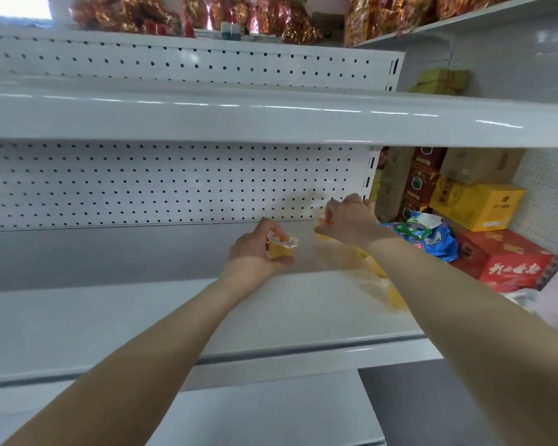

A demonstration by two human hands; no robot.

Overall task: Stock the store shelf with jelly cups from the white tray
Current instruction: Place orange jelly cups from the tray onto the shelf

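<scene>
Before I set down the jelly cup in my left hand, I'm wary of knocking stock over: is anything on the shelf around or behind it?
Nothing visible. The shelf around and behind the left hand and its jelly cup is bare up to the pegboard. The placed cups stand off to the right, under the right forearm.

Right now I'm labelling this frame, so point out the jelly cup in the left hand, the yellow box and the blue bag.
jelly cup [284, 242], head view, foil lid.
yellow box [474, 207], head view, side face.
blue bag [442, 243], head view, blue side.
</scene>
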